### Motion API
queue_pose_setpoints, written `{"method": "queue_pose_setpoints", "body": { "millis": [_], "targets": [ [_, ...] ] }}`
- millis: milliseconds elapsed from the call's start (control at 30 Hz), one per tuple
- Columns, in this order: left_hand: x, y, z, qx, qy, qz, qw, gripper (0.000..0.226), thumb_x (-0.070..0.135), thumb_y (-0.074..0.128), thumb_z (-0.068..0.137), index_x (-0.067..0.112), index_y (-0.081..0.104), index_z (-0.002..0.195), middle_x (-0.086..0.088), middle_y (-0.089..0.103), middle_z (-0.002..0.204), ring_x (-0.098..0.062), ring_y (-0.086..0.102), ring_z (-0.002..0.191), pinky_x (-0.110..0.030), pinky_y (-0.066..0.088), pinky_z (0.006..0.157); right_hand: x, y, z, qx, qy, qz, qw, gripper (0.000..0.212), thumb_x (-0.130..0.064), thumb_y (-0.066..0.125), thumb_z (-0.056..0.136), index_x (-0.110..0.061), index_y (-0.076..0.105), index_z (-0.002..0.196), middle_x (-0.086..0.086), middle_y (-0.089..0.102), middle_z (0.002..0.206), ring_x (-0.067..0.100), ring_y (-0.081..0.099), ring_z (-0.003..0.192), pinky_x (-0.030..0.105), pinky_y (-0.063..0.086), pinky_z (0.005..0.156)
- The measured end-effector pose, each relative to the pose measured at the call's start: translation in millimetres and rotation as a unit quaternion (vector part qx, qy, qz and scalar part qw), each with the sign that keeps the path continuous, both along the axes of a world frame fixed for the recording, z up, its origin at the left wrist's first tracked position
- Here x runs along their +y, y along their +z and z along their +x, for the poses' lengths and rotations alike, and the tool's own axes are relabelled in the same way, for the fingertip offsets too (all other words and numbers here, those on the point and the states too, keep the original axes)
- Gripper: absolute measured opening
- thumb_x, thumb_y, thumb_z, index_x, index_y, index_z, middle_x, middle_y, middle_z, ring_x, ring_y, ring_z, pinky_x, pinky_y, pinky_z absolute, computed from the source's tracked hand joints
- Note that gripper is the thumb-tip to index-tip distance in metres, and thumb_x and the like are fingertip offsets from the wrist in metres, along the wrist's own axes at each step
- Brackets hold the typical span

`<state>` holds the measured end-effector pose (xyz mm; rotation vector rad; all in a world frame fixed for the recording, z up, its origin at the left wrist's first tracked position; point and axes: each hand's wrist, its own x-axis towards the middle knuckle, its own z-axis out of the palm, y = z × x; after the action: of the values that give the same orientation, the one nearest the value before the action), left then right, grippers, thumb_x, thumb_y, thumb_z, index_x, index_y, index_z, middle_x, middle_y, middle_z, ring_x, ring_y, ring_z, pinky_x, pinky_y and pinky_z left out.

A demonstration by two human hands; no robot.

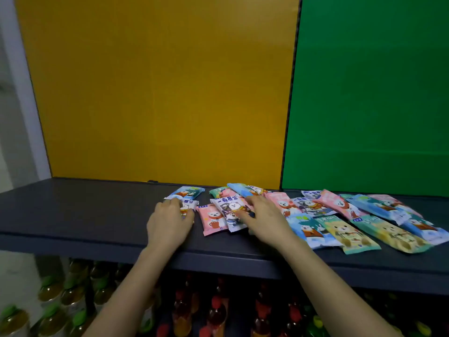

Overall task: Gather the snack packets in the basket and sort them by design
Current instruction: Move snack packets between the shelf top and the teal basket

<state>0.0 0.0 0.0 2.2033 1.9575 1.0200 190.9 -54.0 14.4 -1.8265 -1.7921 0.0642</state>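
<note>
Several snack packets lie flat on a dark shelf [80,210]. My left hand [168,223] rests on a white packet [188,205], fingers curled over it, just in front of a blue packet [187,192]. My right hand [263,218] lies palm down on a white packet with a dog design [229,210], beside a pink packet [212,218]. To the right lie more pink [337,204], blue [309,231] and yellow-green [347,233] packets, partly overlapping. No basket is in view.
A yellow panel [165,88] and a green panel [369,93] stand upright behind the shelf. Below the shelf's front edge stand rows of bottles with green caps [51,295] and red caps [216,302].
</note>
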Motion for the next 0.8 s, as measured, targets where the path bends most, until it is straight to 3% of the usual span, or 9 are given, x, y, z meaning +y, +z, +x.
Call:
{"method": "queue_pose_setpoints", "body": {
  "millis": [200, 267, 367, 467, 533, 633, 700, 800],
  "targets": [
    [45.1, -1.7, 5.2, 0.037, 0.076, -0.145, 0.986, 0.089, 0.071, 0.044, 0.079, 0.003, 0.035, 0.135, -0.015, 0.046, 0.138, -0.029, 0.039, 0.128, -0.039, 0.037, 0.098, 34.0, 1.5, -7.9, -0.043, -0.053, -0.073, 0.995, 0.076, -0.063, 0.047, 0.084, -0.008, 0.038, 0.136, 0.01, 0.039, 0.141, 0.027, 0.039, 0.128, 0.039, 0.041, 0.093],
    [56.5, 0.4, 3.2, 0.036, 0.088, -0.155, 0.983, 0.092, 0.07, 0.058, 0.071, 0.004, 0.037, 0.133, -0.014, 0.046, 0.137, -0.029, 0.04, 0.128, -0.038, 0.039, 0.098, 40.2, 1.0, -8.1, -0.023, -0.06, -0.099, 0.993, 0.082, -0.066, 0.052, 0.079, -0.007, 0.038, 0.133, 0.012, 0.043, 0.138, 0.028, 0.044, 0.124, 0.038, 0.043, 0.088],
    [65.6, 10.6, -2.5, 0.003, 0.072, -0.219, 0.973, 0.093, 0.064, 0.072, 0.062, 0.008, 0.042, 0.13, -0.01, 0.048, 0.135, -0.027, 0.047, 0.124, -0.036, 0.044, 0.093, 44.4, 1.4, -7.8, 0.007, -0.063, -0.127, 0.99, 0.076, -0.066, 0.058, 0.074, -0.006, 0.045, 0.119, 0.009, 0.058, 0.109, 0.024, 0.054, 0.099, 0.032, 0.039, 0.068],
    [70.5, 17.8, -10.5, -0.008, 0.069, -0.247, 0.967, 0.093, 0.066, 0.075, 0.054, 0.01, 0.049, 0.123, -0.01, 0.053, 0.13, -0.028, 0.051, 0.118, -0.036, 0.046, 0.09, 47.9, 2.5, -5.0, 0.003, -0.073, -0.125, 0.989, 0.077, -0.069, 0.056, 0.074, -0.007, 0.047, 0.118, 0.007, 0.058, 0.101, 0.023, 0.055, 0.094, 0.032, 0.041, 0.068],
    [73.1, 17.2, -17.8, -0.05, 0.056, -0.238, 0.968, 0.079, 0.064, 0.078, 0.053, 0.009, 0.06, 0.107, -0.012, 0.062, 0.116, -0.028, 0.057, 0.11, -0.035, 0.048, 0.085, 51.1, 2.5, -1.1, 0.011, -0.074, -0.125, 0.989, 0.073, -0.067, 0.054, 0.078, -0.008, 0.048, 0.121, 0.008, 0.059, 0.116, 0.025, 0.055, 0.105, 0.035, 0.046, 0.08],
    [67.2, 11.0, -30.7, -0.164, -0.018, -0.214, 0.963, 0.03, 0.041, 0.079, 0.068, 0.016, 0.063, 0.069, -0.009, 0.067, 0.087, -0.022, 0.064, 0.085, -0.028, 0.045, 0.067, 49.8, 2.9, 2.2, 0.031, -0.064, -0.121, 0.99, 0.066, -0.06, 0.053, 0.083, -0.006, 0.048, 0.12, 0.011, 0.056, 0.123, 0.025, 0.054, 0.106, 0.036, 0.046, 0.086],
    [59.5, 7.2, -39.5, -0.297, -0.08, -0.203, 0.93, 0.015, 0.02, 0.077, 0.075, 0.009, 0.069, 0.081, -0.012, 0.071, 0.09, -0.018, 0.064, 0.071, -0.027, 0.049, 0.067, 48.2, 3.7, 2.1, 0.061, -0.058, -0.089, 0.993, 0.061, -0.056, 0.055, 0.084, -0.006, 0.047, 0.117, 0.011, 0.056, 0.112, 0.025, 0.052, 0.096, 0.036, 0.044, 0.079],
    [42.3, 9.4, -61.4, -0.412, -0.095, -0.157, 0.893, 0.028, 0.01, 0.072, 0.079, 0.003, 0.061, 0.104, -0.014, 0.07, 0.091, -0.013, 0.067, 0.063, -0.021, 0.054, 0.058, 45.2, 10.5, -7.9, 0.141, -0.026, -0.009, 0.99, 0.054, -0.05, 0.057, 0.085, -0.005, 0.046, 0.112, 0.011, 0.059, 0.108, 0.029, 0.054, 0.098, 0.033, 0.039, 0.07]
  ]
}}
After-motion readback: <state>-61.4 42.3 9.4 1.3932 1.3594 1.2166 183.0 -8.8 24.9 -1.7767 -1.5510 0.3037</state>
